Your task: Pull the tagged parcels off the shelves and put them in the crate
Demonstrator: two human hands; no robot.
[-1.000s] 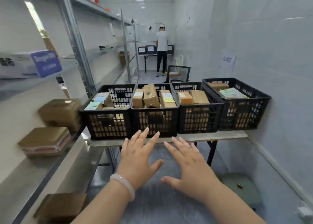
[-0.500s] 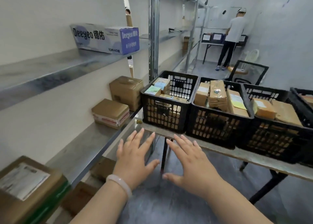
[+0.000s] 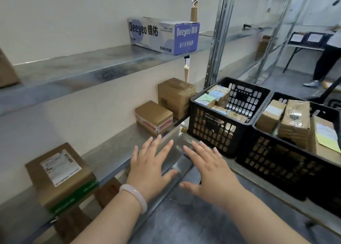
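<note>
Left hand (image 3: 149,168) and right hand (image 3: 208,170): both empty, fingers straight and spread, palms down, hovering side by side over front lip of mid grey metal shelf (image 3: 114,147). Touching nothing, as far as visible.

Nearest candidate: flat brown cardboard parcel w/ white printed label and green band (image 3: 60,173), lying flat at left on same shelf, apart from hands. Looks stiff-sided, prob. light to moderate; contents unknown. Best taken w/ both hands on opposite sides, thumbs on top, or slid to shelf lip first. Green band likely slick, bare card grippier.

Further along same shelf: small brown carton w/ red-printed white tape (image 3: 154,117), then taller plain brown carton (image 3: 176,96) just beside black plastic lattice crate (image 3: 212,133) on bench (image 3: 258,183). Both rigid and boxy; grip across width, one hand perhaps enough for small one. On upper metal shelf (image 3: 73,68): long blue-and-white printed box (image 3: 162,35), prob. light, needs a reach.

Hard to make out:
- Label text unreadable. No tag visible on the two brown cartons from this angle, so can't say which count as tagged.
- Brown box at far left edge (image 3: 7,70) cut off.
- Cartons on lower level (image 3: 108,190) mostly hidden under shelf and arm.
- Crate part-filled w/ small labelled parcels; free room inside unclear.
- Second black crate (image 3: 276,160) cut by frame at right.
</note>
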